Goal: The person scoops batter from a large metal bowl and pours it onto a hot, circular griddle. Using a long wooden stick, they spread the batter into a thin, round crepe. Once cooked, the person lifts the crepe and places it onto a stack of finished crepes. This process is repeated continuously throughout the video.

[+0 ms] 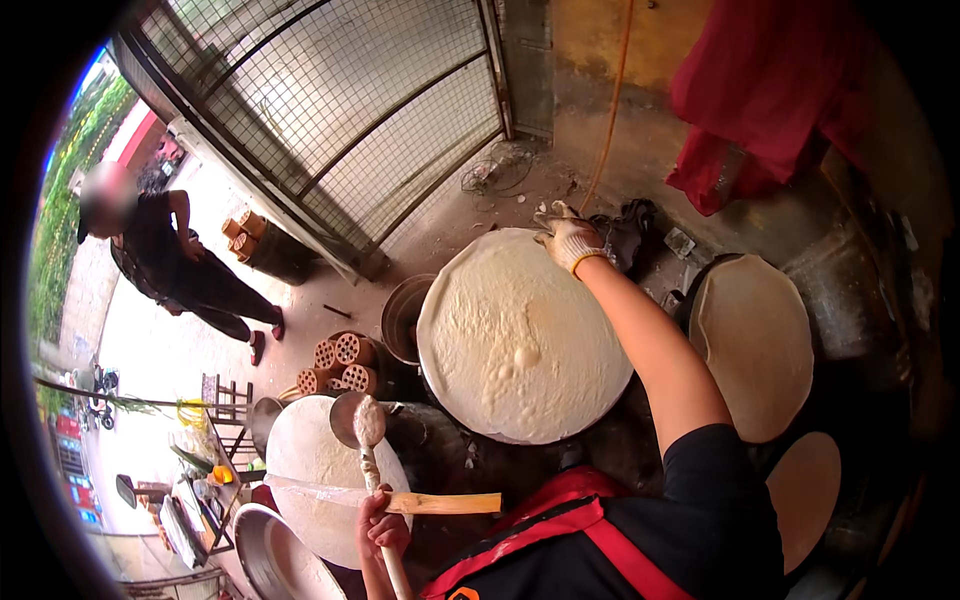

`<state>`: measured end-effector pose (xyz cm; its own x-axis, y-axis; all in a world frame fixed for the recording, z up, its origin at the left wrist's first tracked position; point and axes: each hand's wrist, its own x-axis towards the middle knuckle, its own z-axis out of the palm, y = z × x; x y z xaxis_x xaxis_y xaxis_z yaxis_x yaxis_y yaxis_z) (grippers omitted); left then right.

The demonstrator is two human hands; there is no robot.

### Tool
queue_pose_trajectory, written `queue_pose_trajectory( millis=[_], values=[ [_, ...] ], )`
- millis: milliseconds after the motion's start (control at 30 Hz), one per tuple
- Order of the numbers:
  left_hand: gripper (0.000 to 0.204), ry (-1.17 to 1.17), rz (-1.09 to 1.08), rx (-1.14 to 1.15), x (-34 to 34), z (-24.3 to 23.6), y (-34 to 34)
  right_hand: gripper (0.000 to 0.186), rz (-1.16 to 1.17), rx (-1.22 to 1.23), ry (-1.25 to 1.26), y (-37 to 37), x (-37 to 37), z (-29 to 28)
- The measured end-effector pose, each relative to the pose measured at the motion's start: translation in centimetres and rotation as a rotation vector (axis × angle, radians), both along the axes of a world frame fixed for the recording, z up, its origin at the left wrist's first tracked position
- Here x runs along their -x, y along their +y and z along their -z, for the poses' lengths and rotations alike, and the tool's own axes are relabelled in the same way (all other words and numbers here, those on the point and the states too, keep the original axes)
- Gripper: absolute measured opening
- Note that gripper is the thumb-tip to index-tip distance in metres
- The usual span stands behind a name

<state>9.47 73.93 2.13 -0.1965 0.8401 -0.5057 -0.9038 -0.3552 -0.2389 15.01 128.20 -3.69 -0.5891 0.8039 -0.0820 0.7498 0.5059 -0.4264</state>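
The large round pale sheet [515, 345] lies on a round griddle, in front of the person and between the two hands. Its surface is wet-looking and wrinkled, with some bubbles near the middle. The right hand [570, 240], in a white knitted glove, is at the far right edge of this sheet; its fingers are bent, but I cannot tell whether they pinch the edge or only touch it. The left hand [383, 525] is nearer to the body, to the lower left of the sheet and apart from it. It is closed around the handle of a ladle [345, 418], and a wooden stick [445, 503] lies across at the same hand.

The right forearm passes close to the right edge of the sheet. The ladle hides a part of a white round surface [325, 440] on the left, beside a metal basin [245, 545]. On the right there are two more flat rounds, one farther [752, 345] and one nearer [805, 495]. Beyond the griddle's left side stand a bucket [400, 318] and perforated briquettes [355, 348]. Another person [165, 250] stands farther left.
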Motion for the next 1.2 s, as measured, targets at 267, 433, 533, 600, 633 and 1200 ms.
queue_pose_trajectory(
  millis=[267,433,533,600,633,1200],
  values=[
    [0.017,0.013,-0.126,0.091,-3.0,-0.8,4.6,0.035,-0.29,0.063,-0.015,1.4,-0.5,-4.0],
    [0.023,0.044,-0.112,0.009,-2.8,-0.6,5.5,0.036,-0.301,0.138,-0.165,3.2,-2.2,-3.5],
    [0.024,0.045,-0.137,-0.01,-3.1,-1.0,5.0,0.035,-0.281,0.059,0.039,1.3,-4.1,-4.9],
    [0.023,0.031,-0.127,-0.034,-3.0,-1.2,4.5,0.028,-0.322,-0.224,0.279,-1.1,-7.0,-4.3],
    [0.021,0.014,-0.092,-0.026,-2.5,-1.1,3.9,0.026,-0.369,-0.322,0.418,-2.7,-9.2,-5.1],
    [0.015,0.194,0.594,-0.107,5.7,4.9,-12.5,0.017,0.147,-0.629,0.452,-54.2,-35.5,-19.1]
  ],
)
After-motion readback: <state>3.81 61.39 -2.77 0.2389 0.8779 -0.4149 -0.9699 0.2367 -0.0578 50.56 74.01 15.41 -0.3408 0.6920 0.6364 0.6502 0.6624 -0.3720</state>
